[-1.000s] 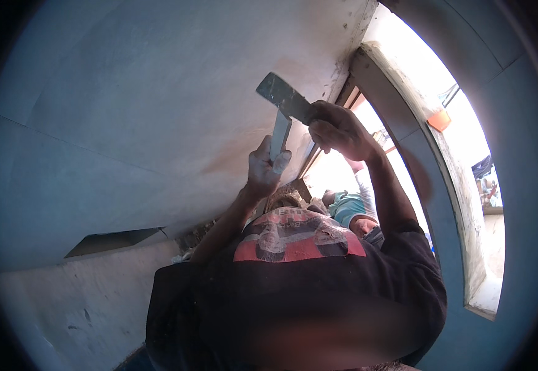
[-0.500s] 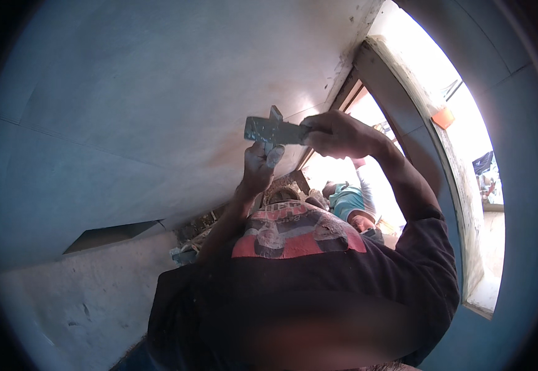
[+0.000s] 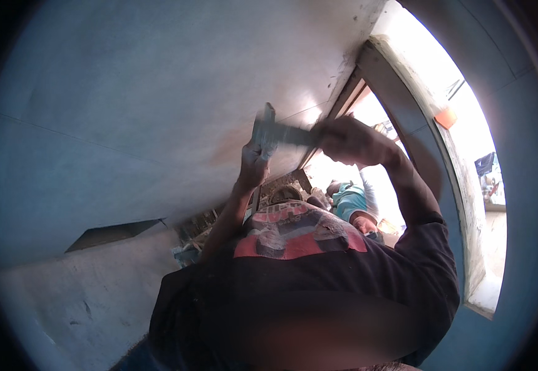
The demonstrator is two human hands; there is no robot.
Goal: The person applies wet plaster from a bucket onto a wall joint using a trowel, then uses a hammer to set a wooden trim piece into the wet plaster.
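My right hand [image 3: 354,142] is wrapped round the end of a flat, grey-green putty knife [image 3: 294,135], which points left and is smeared by motion. My left hand [image 3: 254,166] is closed round a thin, flat upright piece [image 3: 269,113] whose upper end sticks up past the blade. The kind of that piece cannot be made out. The putty knife's broad end lies across it, just above my left fingers. Both hands are raised in front of a large pale wall surface [image 3: 157,93].
Bright openings with a worn frame [image 3: 405,80] stand to the right, with an orange block [image 3: 446,118] on the frame. A person in a turquoise top [image 3: 349,201] is beyond my right arm. A dark recess [image 3: 114,234] breaks the wall at lower left.
My right hand has moved a little right and down, drawing the putty knife along the upright piece. My left hand has shifted slightly left, still gripping that piece.
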